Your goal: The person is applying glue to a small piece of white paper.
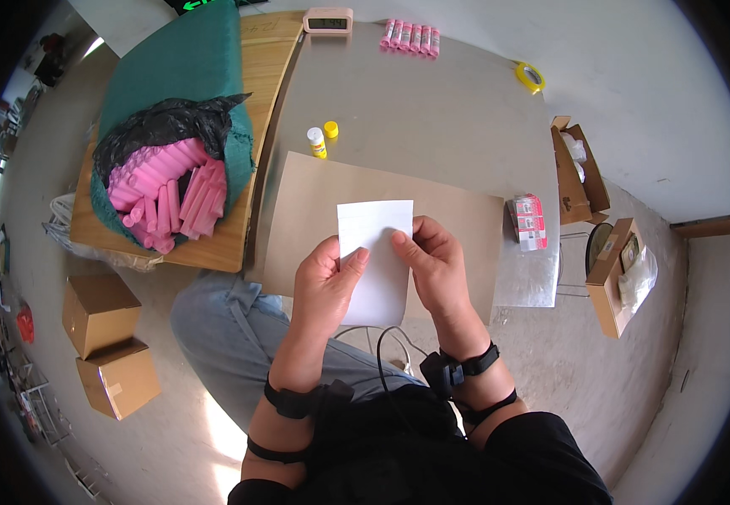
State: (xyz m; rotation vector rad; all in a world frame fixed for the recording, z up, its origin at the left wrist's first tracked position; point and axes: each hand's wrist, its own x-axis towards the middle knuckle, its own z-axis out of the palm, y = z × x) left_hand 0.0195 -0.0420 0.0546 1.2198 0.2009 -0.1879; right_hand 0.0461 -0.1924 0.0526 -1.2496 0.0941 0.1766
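Observation:
A white sheet of paper (pixel 378 220) hangs between my two hands, over the near part of a brown cardboard sheet (pixel 314 185). My left hand (pixel 328 282) pinches its left edge, thumb on top. On the right edge, my right hand (pixel 434 265) grips it the same way; the fingers behind the paper are hidden. Beyond the cardboard stands a glue stick (pixel 318 143), white above and yellow below, with a yellow cap (pixel 331 130) beside it. Printed red and white cards (pixel 527 222) lie in a stack by the cardboard's right edge.
Pink rolls (pixel 411 39) line the grey table's far edge, between a pink digital clock (pixel 328 21) and yellow tape (pixel 530 77). Left, a green sack (pixel 171 67) holds many pink rolls. Cardboard boxes (pixel 104 316) sit on the floor left; open boxes (pixel 580 172) stand right.

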